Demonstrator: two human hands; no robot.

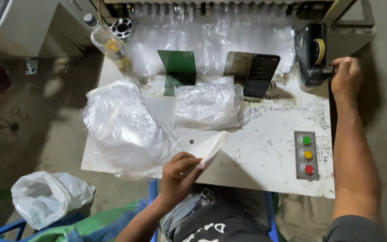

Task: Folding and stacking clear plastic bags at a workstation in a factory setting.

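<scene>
My left hand sits at the table's front edge, fingers closed around a rolled bundle of clear plastic bags that points up and to the right. My right hand reaches to the far right corner and pinches the tape end at a black tape dispenser with a yellowish tape roll. A flat stack of clear bags lies in the middle of the white table. A larger heap of crumpled clear plastic covers the table's left side.
A dark phone leans against a metal stand, beside a green bent plate. A panel with green, yellow and red buttons sits at the front right. A bottle stands at the back left. A white bag lies on the floor.
</scene>
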